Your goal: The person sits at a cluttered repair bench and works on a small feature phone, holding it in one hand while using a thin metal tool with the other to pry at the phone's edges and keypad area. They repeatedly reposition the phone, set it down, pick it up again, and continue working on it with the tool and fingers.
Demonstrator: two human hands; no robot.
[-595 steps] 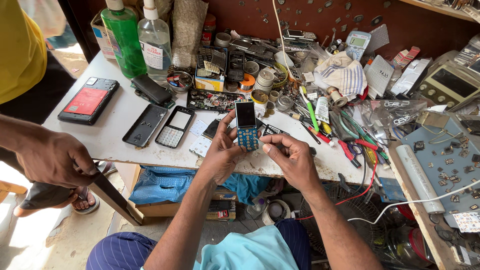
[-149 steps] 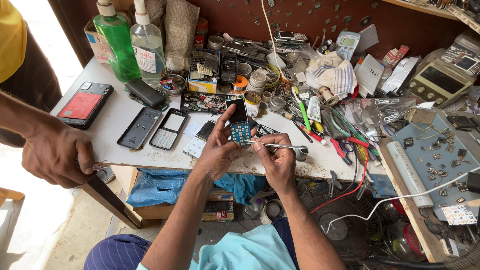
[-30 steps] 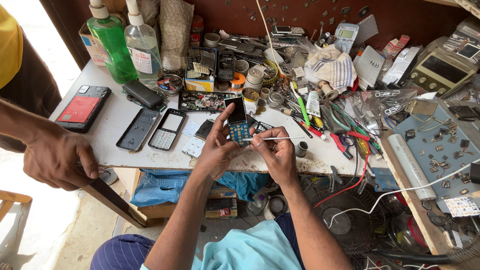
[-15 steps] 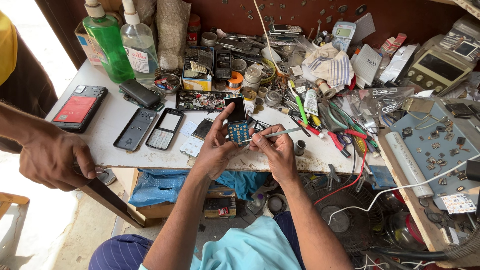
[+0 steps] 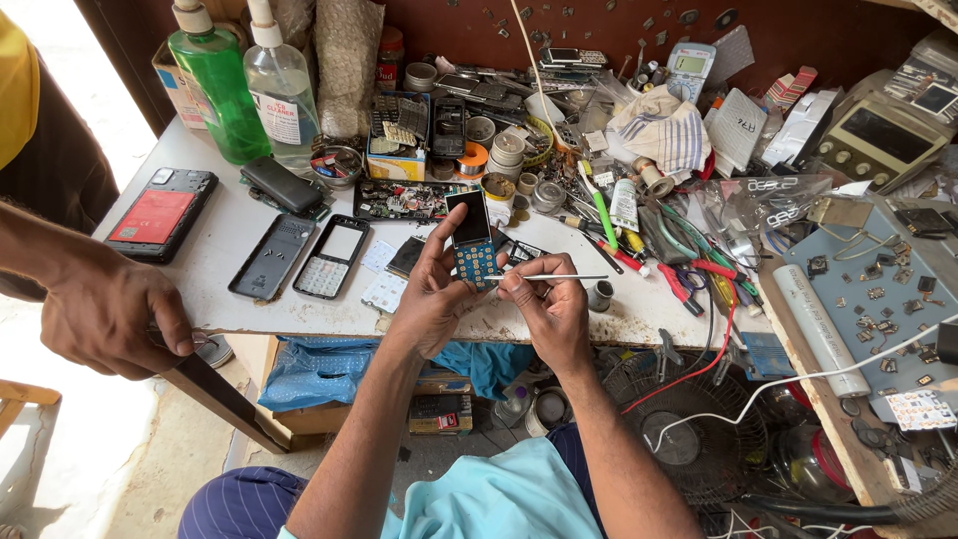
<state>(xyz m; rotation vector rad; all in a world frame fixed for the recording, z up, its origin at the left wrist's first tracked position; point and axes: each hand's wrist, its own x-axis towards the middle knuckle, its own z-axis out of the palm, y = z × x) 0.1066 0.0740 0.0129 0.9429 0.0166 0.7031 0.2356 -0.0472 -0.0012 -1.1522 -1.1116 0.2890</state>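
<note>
Fingers of the left hand grip one opened phone; the right hand pinches one metal tool, beside two empty phone shells.

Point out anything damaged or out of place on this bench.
The phone in the left hand is stripped, its blue keypad board bare. Its front shells lie apart on the white table. The right hand holds tweezers.

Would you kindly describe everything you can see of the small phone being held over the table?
The phone is a small bar handset with its casing off: a dark, unlit screen above and a bare blue keypad board dotted with pale contacts below. It stands roughly upright over the white table edge. The left hand grips it from the left side, and the right hand holds thin metal tweezers whose tip meets its lower right edge.
</note>
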